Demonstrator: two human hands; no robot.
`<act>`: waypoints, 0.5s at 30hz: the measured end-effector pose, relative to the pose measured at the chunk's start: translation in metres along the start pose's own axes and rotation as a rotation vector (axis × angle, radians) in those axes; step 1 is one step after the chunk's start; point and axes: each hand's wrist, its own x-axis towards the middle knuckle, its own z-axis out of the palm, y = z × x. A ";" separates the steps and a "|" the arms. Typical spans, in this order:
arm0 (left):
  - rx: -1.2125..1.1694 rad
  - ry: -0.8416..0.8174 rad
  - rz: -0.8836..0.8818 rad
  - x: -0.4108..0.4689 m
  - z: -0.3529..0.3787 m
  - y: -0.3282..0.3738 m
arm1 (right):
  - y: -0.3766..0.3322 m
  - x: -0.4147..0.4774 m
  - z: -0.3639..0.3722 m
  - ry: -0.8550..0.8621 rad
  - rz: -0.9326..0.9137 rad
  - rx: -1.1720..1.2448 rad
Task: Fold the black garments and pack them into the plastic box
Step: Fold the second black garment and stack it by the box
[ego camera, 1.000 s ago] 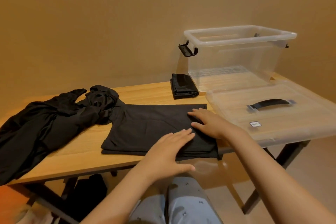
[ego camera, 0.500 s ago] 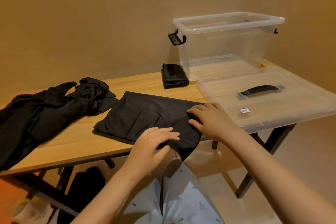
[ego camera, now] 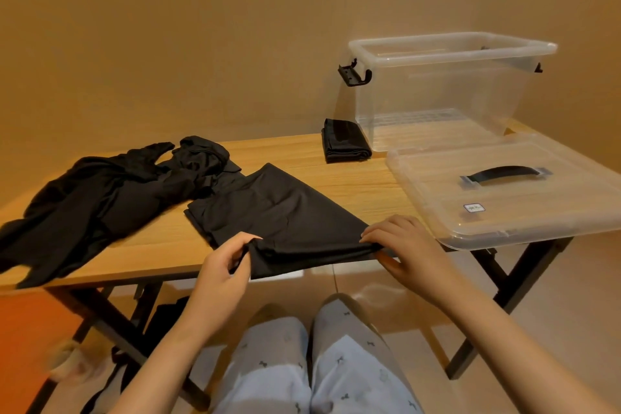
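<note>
One half-folded garment (ego camera: 285, 218) lay flat near the middle of the table (ego camera: 353, 185), set at a slant, its near hem drooping just over the table's front edge. Left hand (ego camera: 225, 265) pinched the hem's left corner between thumb and fingers. Right hand (ego camera: 403, 245) gripped the right corner, fingers curled on top of the cloth. The hem was stretched between the two hands.

Black cloth on the table, three lots:
- the held garment
- one small folded bundle (ego camera: 346, 142) by the back edge, touching the box's left wall or just beside it, could not tell which
- one loose heap (ego camera: 100, 202) on the left end, spilling over the left edge and touching the held garment's far-left corner. Number of pieces in the heap could not be told.

One clear box (ego camera: 437, 91) stood upright at the back right corner, open, nothing inside. Two black latches showed, one (ego camera: 354, 74) on its left end, one (ego camera: 538, 68) barely seen on the right end.

One clear lid (ego camera: 504, 222) lay flat in front of the box, overhanging the table's front right corner, with one black handle (ego camera: 504, 173) and one small label (ego camera: 474, 208).

Below the front edge were the person's two legs in pale patterned trousers (ego camera: 336, 363). A dark item (ego camera: 164, 316) sat under the table, not identifiable.
</note>
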 end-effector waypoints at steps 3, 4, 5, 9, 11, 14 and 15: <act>-0.031 0.002 0.001 0.005 0.002 -0.001 | 0.002 -0.003 -0.001 0.050 0.020 0.044; -0.036 -0.001 0.005 0.008 0.003 -0.001 | 0.002 -0.005 -0.003 0.058 0.025 0.045; -0.044 -0.009 0.006 0.012 0.005 0.000 | 0.002 -0.009 -0.005 0.061 0.023 0.037; -0.050 -0.098 0.004 0.030 0.019 0.007 | 0.003 -0.026 -0.015 0.073 0.075 -0.060; -0.045 -0.154 0.014 0.040 0.029 0.012 | 0.003 -0.038 -0.021 0.092 0.139 -0.094; -0.076 -0.187 0.013 0.046 0.036 0.016 | -0.003 -0.049 -0.028 0.129 0.176 -0.104; -0.093 -0.180 0.004 0.045 0.035 0.017 | -0.007 -0.050 -0.029 0.122 0.175 -0.082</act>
